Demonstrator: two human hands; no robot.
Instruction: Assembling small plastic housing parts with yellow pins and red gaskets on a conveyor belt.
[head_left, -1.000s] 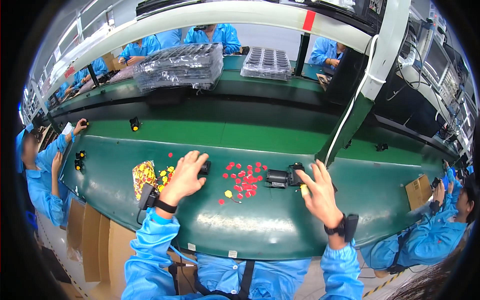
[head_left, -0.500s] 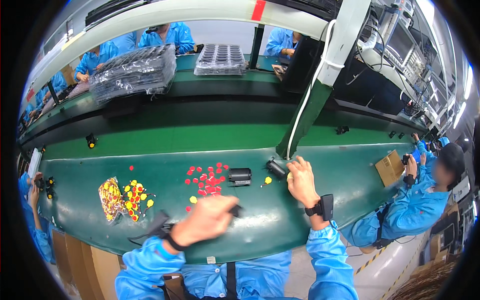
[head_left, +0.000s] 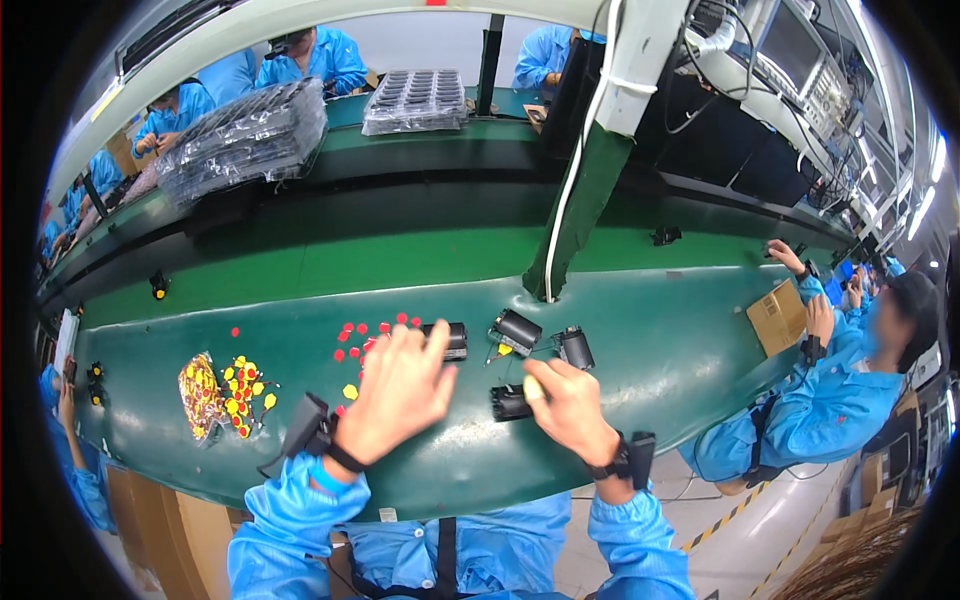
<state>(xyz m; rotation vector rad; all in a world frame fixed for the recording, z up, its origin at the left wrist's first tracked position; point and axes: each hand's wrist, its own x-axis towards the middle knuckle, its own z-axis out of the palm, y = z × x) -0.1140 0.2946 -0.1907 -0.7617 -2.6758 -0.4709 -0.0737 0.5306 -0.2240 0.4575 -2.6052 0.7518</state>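
My left hand (head_left: 398, 388) hovers over the red discs (head_left: 402, 318), palm down, fingers apart with nothing visible in them; it partly hides the discs and one black cylindrical housing (head_left: 456, 341). My right hand (head_left: 572, 408) is closed, with a small pale yellow piece (head_left: 532, 387) at its fingertips. Right beside those fingertips a black housing (head_left: 509, 403) lies on its side. Farther off, two more black housings rest on the mat, one tilted (head_left: 516, 331) and one to its right (head_left: 575, 348). A yellow piece with a wire (head_left: 503, 350) lies near the tilted one.
A clear bag of yellow and red pieces (head_left: 199, 398) lies left, beside a loose pile of them (head_left: 243, 395). A green post (head_left: 575, 215) rises beyond the housings. A cardboard box (head_left: 777, 318) and a co-worker (head_left: 850, 400) are at right. Stacked plastic trays (head_left: 245, 140) stand on the far shelf.
My left hand has moved up over the red discs; the black object by it is gone from there. My right hand has come down and left, now beside a black housing. The view has shifted slightly.
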